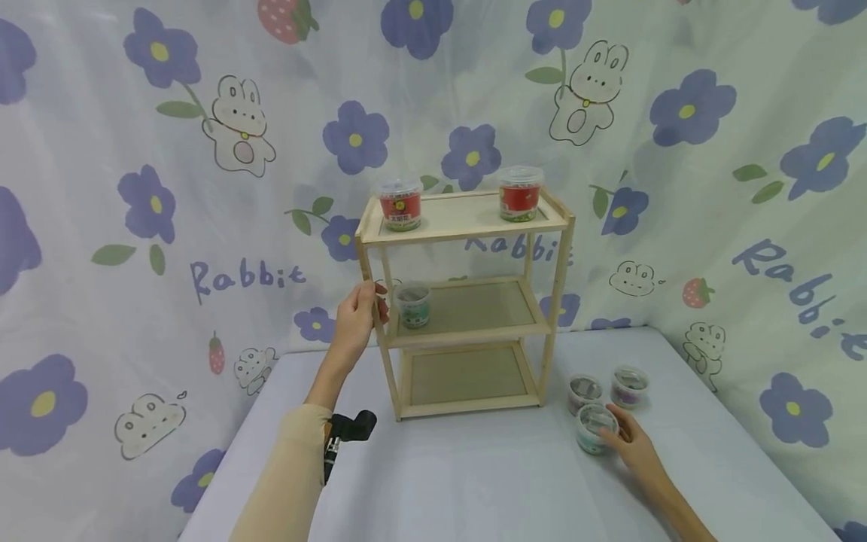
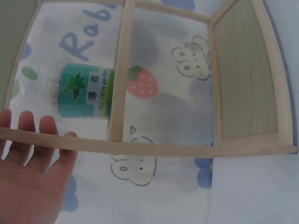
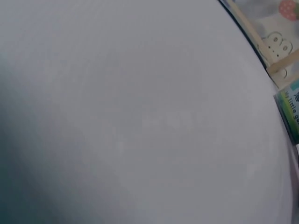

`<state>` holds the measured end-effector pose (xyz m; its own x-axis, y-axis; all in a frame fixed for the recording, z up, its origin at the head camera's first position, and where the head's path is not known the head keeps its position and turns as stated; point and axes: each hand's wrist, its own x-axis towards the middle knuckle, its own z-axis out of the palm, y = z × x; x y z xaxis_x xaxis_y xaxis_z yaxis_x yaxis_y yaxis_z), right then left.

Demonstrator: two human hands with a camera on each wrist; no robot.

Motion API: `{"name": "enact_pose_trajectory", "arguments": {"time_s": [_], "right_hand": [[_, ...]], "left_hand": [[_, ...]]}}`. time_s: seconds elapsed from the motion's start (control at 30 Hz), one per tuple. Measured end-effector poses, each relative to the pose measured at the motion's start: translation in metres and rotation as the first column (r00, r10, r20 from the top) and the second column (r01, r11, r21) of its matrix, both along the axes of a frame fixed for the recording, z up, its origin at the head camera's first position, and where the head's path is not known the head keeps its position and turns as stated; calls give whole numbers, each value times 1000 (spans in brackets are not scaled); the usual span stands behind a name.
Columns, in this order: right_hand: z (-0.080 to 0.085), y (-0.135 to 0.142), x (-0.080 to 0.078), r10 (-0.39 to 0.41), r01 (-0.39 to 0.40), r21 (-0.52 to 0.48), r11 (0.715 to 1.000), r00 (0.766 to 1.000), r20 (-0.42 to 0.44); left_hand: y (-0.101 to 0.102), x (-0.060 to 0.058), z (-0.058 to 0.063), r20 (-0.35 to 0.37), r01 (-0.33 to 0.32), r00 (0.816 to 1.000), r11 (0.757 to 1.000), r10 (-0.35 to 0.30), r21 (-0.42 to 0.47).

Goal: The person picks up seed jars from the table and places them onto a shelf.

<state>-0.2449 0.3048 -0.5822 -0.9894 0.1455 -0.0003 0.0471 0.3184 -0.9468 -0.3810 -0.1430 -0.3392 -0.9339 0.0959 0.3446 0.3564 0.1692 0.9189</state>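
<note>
My left hand (image 1: 355, 320) grips the left front post of a three-tier wooden shelf (image 1: 467, 232). In the left wrist view, the fingertips of that hand (image 2: 32, 182) show behind the post. A lidded plastic cup with a green mint-leaf label (image 2: 79, 93) stands on the middle tier, close to these fingers. At the right of the table, my right hand (image 1: 640, 455) holds another green-labelled cup (image 1: 591, 443) by its upper part, thumb and fingers on either side. The right wrist view catches only part of this cup (image 3: 290, 109) at its edge; the hand is out of that view.
Two red-labelled cups, one left (image 1: 401, 209) and one right (image 1: 519, 197), stand on the top tier. Two purple-labelled cups, a nearer one (image 1: 584, 391) and a farther one (image 1: 629, 388), sit just behind the held cup. A patterned curtain (image 1: 433, 90) hangs behind the white table (image 1: 467, 474).
</note>
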Motion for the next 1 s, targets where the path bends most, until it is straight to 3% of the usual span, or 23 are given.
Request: {"name": "enact_pose_trajectory", "arguments": {"time_s": [0.2,0.43,0.6,0.83,1.0], "right_hand": [[0,-9,-4,-33,30,68,997,999,38],[0,-13,-8,-21,20,21,1000,998,56],[-2,-15,-9,-44,43,63,997,999,23],[-5,-20,-11,-29,29,8,1000,999,20],[-7,-22,-11,-21,21,-25,999,1000,18]], "left_hand": [[4,19,16,11,13,1000,1000,-13,-16],[7,29,26,-2,-13,1000,999,13,-42],[7,26,25,6,-19,1000,999,19,-51],[1,3,5,-3,-27,1000,999,27,-40],[1,-1,-2,-25,-43,999,998,42,-51]]}}
